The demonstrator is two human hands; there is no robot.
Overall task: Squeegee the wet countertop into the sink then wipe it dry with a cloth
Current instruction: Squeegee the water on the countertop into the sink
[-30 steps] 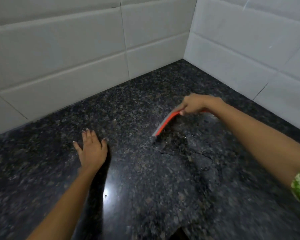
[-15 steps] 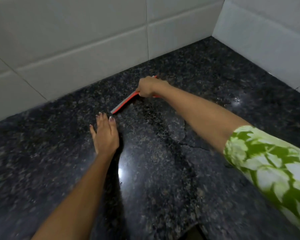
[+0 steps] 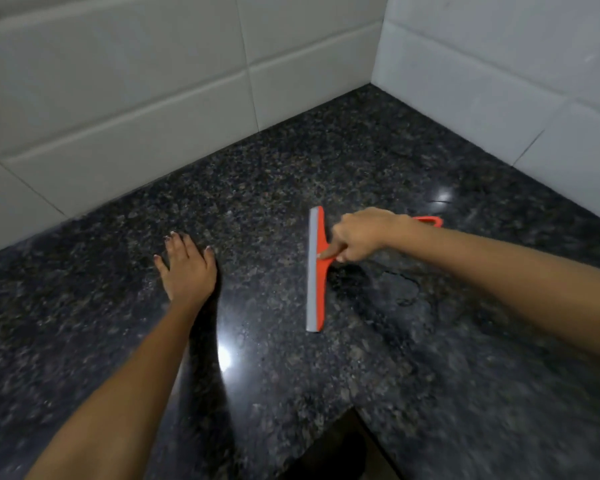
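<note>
Wet countertop [image 3: 291, 393]: right hand [image 3: 359, 237] fingers clamped on squeegee [image 3: 316, 271]; left hand [image 3: 187, 268] fingers spread flat.

White wall tiles [image 3: 125, 109] along the back from nine o'clock round to twelve — large, glossy, set in wide rows with thin grey grout lines. A second tiled wall [image 3: 499, 71] from one to three o'clock, meeting the first in a vertical corner at about one o'clock. Dark gap [image 3: 336, 448] at six o'clock, below the inner angle of the stone edge — too dim to tell what lies within.
</note>
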